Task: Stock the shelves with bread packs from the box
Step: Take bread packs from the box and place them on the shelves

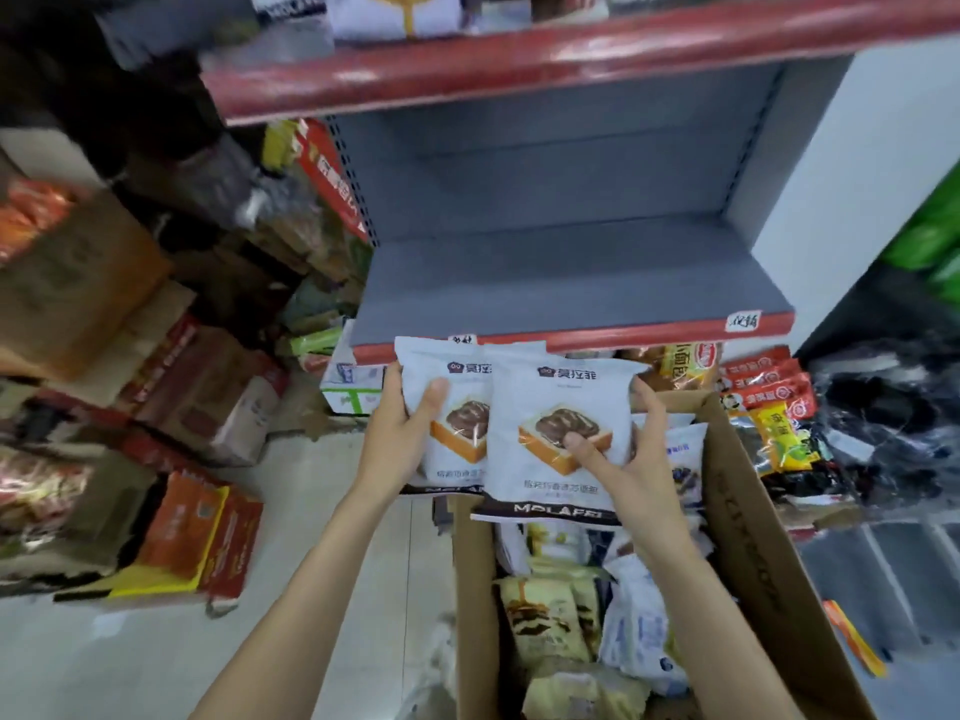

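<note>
While both arms reach forward over the open cardboard box (pixel 748 517), each hand holds a white bread pack upright in front of the red lip of the grey shelf (pixel 571 272).

Left hand (pixel 402 439): fingers curled behind the left bread pack (pixel 441 407), thumb pressed flat on its front face near the printed toast picture. Pack gripped along its left edge.

Right hand (pixel 641 449): grips the right bread pack (pixel 558 433) at its right edge, thumb lying across the front over the toast picture, fingers wrapped round the back. This pack overlaps the left one, sitting in front of it. Dark band along the bottom reads "MOLAFEI".

Both packs are held just above the box's far end, below the shelf board and touching neither. The shelf board shows bare grey surface; a small handwritten tag (pixel 744 320) is stuck on its red front edge at right.

Box contents: more bread packs (pixel 613 615) piled loosely, some white-blue, some yellowish with brown print, lying at mixed angles.

Surroundings: upper red shelf edge (pixel 519 59) overhead with a white pack on it. Stacked cartons (pixel 197 532) on the floor to the left, orange and brown. Red and yellow snack packets (pixel 769 402) at right beneath the shelf. Image is motion-blurred toward the edges.
</note>
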Action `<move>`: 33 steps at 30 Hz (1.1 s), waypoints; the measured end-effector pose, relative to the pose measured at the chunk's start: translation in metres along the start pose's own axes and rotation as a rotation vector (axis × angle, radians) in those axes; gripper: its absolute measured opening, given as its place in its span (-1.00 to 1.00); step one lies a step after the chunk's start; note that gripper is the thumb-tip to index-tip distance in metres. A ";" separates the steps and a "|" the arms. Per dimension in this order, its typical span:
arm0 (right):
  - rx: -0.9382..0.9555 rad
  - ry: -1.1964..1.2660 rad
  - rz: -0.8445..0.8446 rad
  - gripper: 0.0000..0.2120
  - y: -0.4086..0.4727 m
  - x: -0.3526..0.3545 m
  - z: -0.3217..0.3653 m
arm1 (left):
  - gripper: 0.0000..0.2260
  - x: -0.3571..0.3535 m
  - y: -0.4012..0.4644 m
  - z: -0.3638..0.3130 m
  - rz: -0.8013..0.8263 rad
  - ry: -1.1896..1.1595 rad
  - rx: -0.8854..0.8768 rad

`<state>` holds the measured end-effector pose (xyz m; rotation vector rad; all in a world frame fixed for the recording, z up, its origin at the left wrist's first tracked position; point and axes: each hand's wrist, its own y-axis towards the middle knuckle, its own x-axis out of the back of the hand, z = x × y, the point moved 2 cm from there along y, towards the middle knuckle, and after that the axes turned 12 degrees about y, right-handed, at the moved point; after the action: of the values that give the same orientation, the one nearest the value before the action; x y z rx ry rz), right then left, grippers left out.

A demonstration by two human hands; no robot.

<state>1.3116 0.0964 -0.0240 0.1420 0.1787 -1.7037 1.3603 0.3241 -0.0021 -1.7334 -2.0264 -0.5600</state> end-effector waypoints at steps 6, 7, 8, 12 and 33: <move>0.232 -0.174 0.094 -0.31 0.045 -0.055 0.075 | -0.62 0.081 0.037 -0.061 -0.119 0.159 -0.230; 0.268 -0.209 0.102 -0.33 0.051 -0.063 0.090 | -0.51 0.097 0.046 -0.074 -0.135 0.201 -0.270; 0.299 -0.234 0.109 -0.33 0.057 -0.072 0.106 | -0.41 0.113 0.054 -0.086 -0.154 0.237 -0.316; 0.454 -0.246 0.104 -0.32 0.079 -0.111 0.169 | -0.47 0.174 0.087 -0.141 -0.286 0.304 -0.526; 0.775 0.035 -0.244 -0.29 0.216 -0.302 0.289 | -0.56 0.310 0.369 -0.190 -0.250 -0.141 -0.563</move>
<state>1.5698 0.3025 0.3104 0.7473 -0.4668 -1.9366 1.6916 0.5275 0.3399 -1.8616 -2.3603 -1.2175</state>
